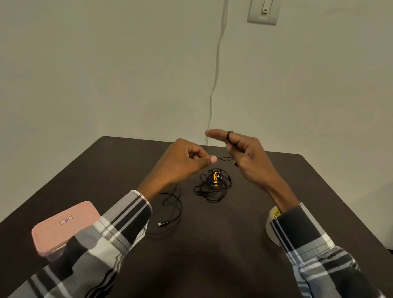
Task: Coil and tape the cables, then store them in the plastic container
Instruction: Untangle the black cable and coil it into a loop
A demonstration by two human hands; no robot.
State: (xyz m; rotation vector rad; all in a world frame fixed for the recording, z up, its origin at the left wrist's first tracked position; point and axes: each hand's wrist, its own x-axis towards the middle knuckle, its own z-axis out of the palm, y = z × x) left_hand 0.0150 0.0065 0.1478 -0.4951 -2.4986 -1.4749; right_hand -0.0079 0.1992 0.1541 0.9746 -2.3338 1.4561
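Note:
A thin black cable (223,158) runs between my two hands above the dark table (220,251). My left hand (185,163) pinches it between thumb and fingers. My right hand (244,155) has the cable looped round its index finger, with the other fingers curled over it. The rest of this cable trails down behind my left wrist to a loose loop (171,210) with a plug on the table. A tangled black cable bundle with an orange part (212,184) lies below my hands. A pink-lidded plastic container (64,228) stands closed at the left. A roll of tape (272,224) sits under my right sleeve.
The table's far edge meets a pale wall, with a white cord (218,62) hanging down it and a switch plate (262,5) at upper right. The table's right edge drops off beyond my right arm.

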